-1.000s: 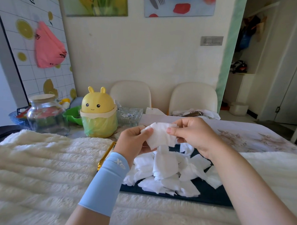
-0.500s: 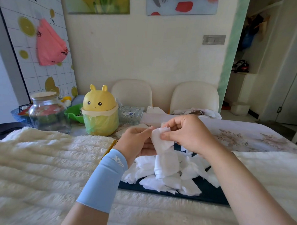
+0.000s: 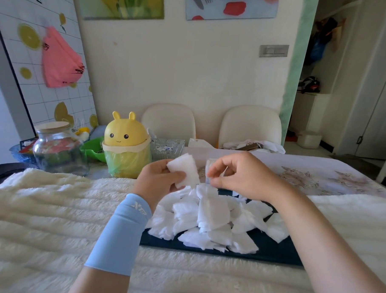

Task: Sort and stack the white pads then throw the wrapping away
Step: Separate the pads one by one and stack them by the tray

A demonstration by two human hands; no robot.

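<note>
A loose heap of white pads (image 3: 211, 215) lies on a dark blue mat (image 3: 271, 251) in front of me. My left hand (image 3: 157, 180), with a light blue sleeve on the forearm, grips a small stack of white pads (image 3: 184, 170) above the heap. My right hand (image 3: 237, 175) hovers just to the right of it and pinches a thin, partly see-through piece (image 3: 210, 169) between thumb and fingers; I cannot tell whether it is a pad or wrapping. The two hands are apart.
A yellow bunny-shaped bin (image 3: 125, 147) lined with a green bag stands behind the mat to the left. Beside it are a glass jar (image 3: 59, 149), a green bowl (image 3: 94, 148) and a clear glass dish (image 3: 167, 148). A fluffy cream blanket (image 3: 51, 217) covers the table's near side.
The hands were together on one white piece; now they have drawn apart, the left keeping the pads and the right taking a thin piece to the right.
</note>
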